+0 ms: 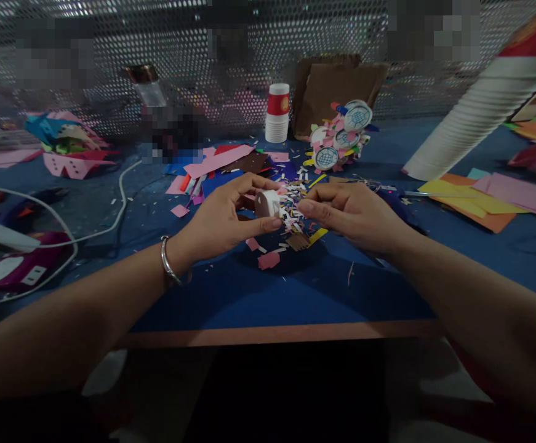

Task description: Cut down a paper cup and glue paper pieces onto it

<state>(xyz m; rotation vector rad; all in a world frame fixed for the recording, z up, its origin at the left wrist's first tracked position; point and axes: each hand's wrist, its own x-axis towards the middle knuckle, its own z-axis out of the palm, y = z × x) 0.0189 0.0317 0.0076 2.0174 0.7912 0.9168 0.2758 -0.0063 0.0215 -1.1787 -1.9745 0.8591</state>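
My left hand (224,218) grips a small white round piece (268,205) that looks like the cut-off base of a paper cup, between thumb and fingers. To the right of it, a short gap apart, my right hand (347,212) is closed in a pinch; whatever its fingertips hold, if anything, is too small to tell. Below and behind both hands lies a heap of paper scraps (293,212) in white, yellow and pink. A pink scrap (268,261) lies nearer to me on the blue table (258,301).
Paper cup stacks stand at the back (277,117) and right (475,111). A craft of decorated cup bases (336,138) sits before a cardboard piece (332,92). Coloured paper (493,197) lies right. At left are a white cable (120,200) and a purple device (16,271).
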